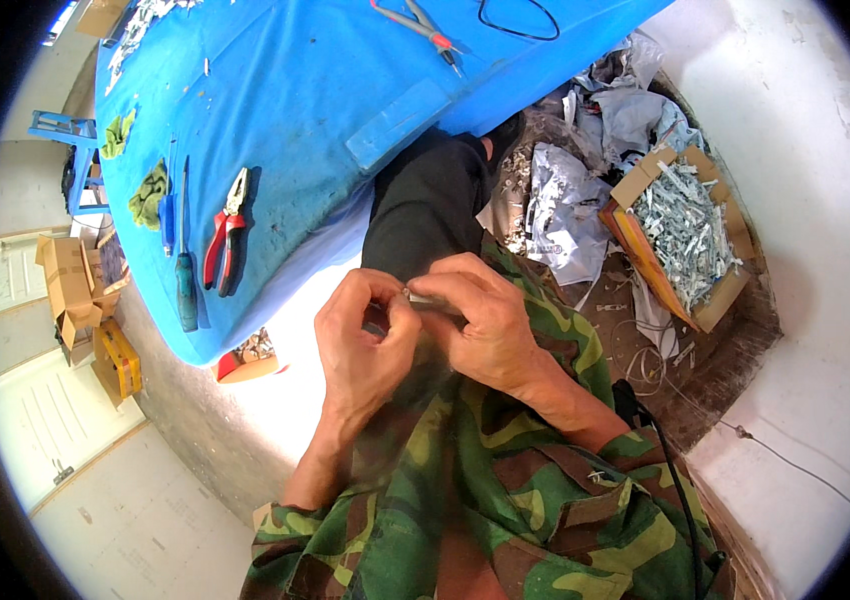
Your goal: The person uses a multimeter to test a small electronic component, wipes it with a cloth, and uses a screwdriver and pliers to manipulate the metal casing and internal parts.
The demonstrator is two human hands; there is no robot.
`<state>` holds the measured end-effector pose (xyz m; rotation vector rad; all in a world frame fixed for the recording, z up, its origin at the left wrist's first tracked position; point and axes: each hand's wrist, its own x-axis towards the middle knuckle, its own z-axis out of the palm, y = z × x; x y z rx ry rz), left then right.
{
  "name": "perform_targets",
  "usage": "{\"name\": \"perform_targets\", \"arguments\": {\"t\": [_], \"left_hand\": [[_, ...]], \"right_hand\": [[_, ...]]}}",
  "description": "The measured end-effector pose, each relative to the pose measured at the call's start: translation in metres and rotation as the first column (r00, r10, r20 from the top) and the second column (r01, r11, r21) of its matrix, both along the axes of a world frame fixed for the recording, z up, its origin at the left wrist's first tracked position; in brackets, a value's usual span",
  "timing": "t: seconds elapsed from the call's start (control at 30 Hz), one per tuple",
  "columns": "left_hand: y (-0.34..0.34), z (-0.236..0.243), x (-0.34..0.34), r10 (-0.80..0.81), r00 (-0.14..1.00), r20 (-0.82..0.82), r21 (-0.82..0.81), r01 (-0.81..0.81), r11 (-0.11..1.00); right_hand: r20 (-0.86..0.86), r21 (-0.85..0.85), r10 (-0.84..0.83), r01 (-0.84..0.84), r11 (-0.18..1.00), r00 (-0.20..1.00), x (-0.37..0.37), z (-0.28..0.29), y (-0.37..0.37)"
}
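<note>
Above my lap, my left hand (363,335) and my right hand (485,322) meet fingertip to fingertip. Both are closed in a pinch around a small, pale, metallic-looking piece (413,296). The fingers cover most of it, so its kind does not show. Beyond the hands to the left, red-and-black pliers (225,240) lie on the blue-covered table (295,130). Beside them are a teal-handled screwdriver (186,290) and a blue-handled one (168,222).
Green cloths (148,196) lie near the table's left edge. Red-and-grey probes (430,36) rest at its far side. On the right, an open cardboard box (720,290) holds many metal strips, near plastic bags (560,220). Cardboard boxes (67,275) stand at the far left.
</note>
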<state>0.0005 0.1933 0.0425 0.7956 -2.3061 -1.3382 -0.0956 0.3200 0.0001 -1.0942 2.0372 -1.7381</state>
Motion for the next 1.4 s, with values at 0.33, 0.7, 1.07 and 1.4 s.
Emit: {"name": "perform_targets", "arguments": {"t": [0.33,0.7,1.07,1.4], "left_hand": [[0.000,0.002,-0.001,0.023,0.999,0.035,0.163,-0.028,0.986],[-0.016,0.003,0.000,-0.157,0.972,0.173,0.065,0.148,0.987],[0.001,-0.009,0.002,0.013,0.999,-0.048,0.061,-0.010,0.998],[-0.058,-0.025,0.061,0.126,0.948,0.292,-0.144,-0.086,0.986]], "right_hand": [[-0.060,0.015,-0.046,0.047,0.999,0.997,0.000,0.001,0.000],[-0.155,0.059,-0.031,0.040,0.997,0.987,-0.003,-0.009,0.004],[0.009,0.015,-0.070,0.070,0.997,0.998,0.001,-0.013,0.004],[0.602,-0.125,-0.015,0.114,0.986,0.798,-0.011,-0.010,0.012]]}}
